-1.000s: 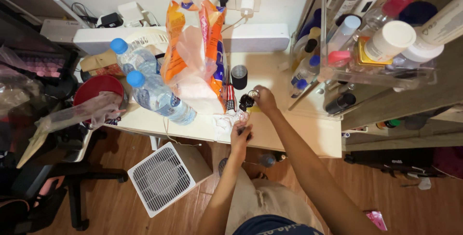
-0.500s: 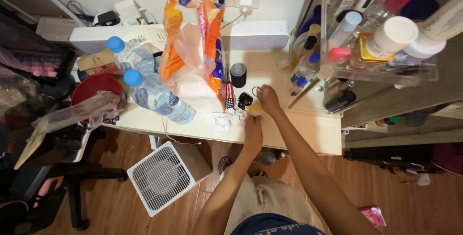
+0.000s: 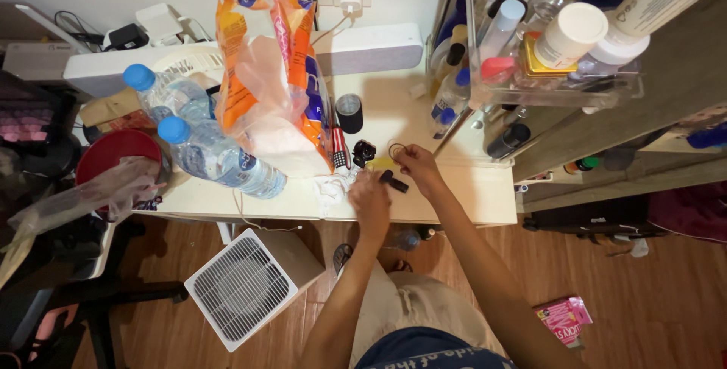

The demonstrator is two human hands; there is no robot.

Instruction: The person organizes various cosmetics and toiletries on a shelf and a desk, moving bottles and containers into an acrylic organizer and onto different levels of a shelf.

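Both hands now nearer table edge: left hand pinches small black piece, right hand pinches dark ring; sorting continues.

The left hand covers whatever its fingers press, so what it holds cannot be told. The small dark stick-shaped object and the thin dark ring near the right hand are too small to identify. The tall orange and clear plastic bag hides the white table behind it. The top edge cuts off the bottles on the clear plastic shelf.
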